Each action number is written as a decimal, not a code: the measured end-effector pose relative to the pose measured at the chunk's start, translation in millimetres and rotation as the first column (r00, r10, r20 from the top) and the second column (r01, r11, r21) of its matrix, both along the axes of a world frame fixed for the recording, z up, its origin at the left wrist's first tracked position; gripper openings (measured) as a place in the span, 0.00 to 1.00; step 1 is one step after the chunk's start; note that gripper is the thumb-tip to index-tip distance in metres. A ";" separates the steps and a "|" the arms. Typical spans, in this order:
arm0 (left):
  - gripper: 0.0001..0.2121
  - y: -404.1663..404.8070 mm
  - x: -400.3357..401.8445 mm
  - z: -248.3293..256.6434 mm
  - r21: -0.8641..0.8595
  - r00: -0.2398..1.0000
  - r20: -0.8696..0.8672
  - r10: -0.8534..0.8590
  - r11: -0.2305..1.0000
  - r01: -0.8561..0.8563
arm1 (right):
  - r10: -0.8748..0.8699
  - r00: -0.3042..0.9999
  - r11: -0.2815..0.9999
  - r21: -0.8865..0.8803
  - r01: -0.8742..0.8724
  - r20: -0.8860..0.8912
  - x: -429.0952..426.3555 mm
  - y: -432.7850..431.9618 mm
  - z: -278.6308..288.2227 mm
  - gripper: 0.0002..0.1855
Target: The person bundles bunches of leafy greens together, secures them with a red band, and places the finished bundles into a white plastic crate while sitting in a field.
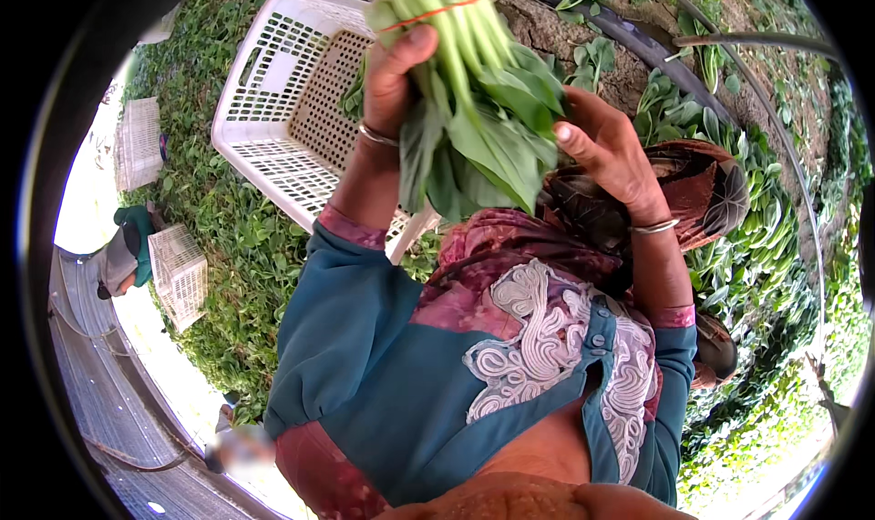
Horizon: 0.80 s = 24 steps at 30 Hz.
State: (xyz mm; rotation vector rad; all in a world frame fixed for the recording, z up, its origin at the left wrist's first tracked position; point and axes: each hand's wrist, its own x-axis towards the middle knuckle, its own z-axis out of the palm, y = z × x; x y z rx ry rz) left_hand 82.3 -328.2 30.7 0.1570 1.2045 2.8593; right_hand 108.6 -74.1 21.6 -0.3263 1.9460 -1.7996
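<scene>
A bunch of leafy green vegetables (pixel 472 89) with pale stems is bound near the stem end by a red band (pixel 437 12). My left hand (pixel 396 75) grips its stems from the left, thumb just below the band. Broad leaves hang towards my chest. At the leaves' right edge is my right hand (pixel 608 147), thumb and fingers apart; some fingertips are partly hidden behind the leaves, and light contact cannot be told. Beneath my left forearm stands a white perforated plastic crate (pixel 263 127), with some greens (pixel 353 96) visible inside.
Leafy plants (pixel 239 246) cover the ground at left. Many greens (pixel 759 212) lie at right, near my patterned clothing. A dark hose (pixel 629 34) and thin curved pipes (pixel 772 96) cross the upper right. Another person (pixel 133 246) bends beside a white crate (pixel 179 274) at far left.
</scene>
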 end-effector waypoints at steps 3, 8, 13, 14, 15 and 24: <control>0.17 -114.5 -20.2 -23.3 -0.285 0.915 0.154 0.372 0.904 -0.319 | 0.076 0.803 0.947 0.295 0.127 -0.591 -14.1 -56.0 -24.4 0.30; 0.40 -268.5 -59.7 -103.7 -0.915 0.669 -0.289 0.685 0.008 -0.404 | 0.109 0.626 0.829 0.418 0.372 -0.772 -45.6 -119.6 -46.9 0.28; 0.49 -321.2 -82.5 -181.8 -0.927 0.826 -0.217 0.520 -0.374 -0.009 | 0.268 0.762 0.658 0.690 0.303 -0.590 -67.0 -142.4 -94.2 0.36; 0.49 -324.9 -89.1 -190.6 -0.898 0.848 -0.189 0.496 -0.437 0.055 | 0.278 0.730 0.616 0.699 0.363 -0.624 -67.0 -142.7 -100.4 0.38; 0.49 -326.9 -94.8 -198.6 -0.877 0.858 -0.164 0.486 -0.470 0.099 | 0.275 0.731 0.616 0.698 0.365 -0.624 -67.8 -145.0 -101.1 0.38; 0.51 -315.1 -156.8 -283.9 -0.794 0.835 -0.045 0.548 -0.527 0.304 | 0.213 0.779 0.644 0.684 0.342 -0.590 -77.1 -143.8 -105.3 0.38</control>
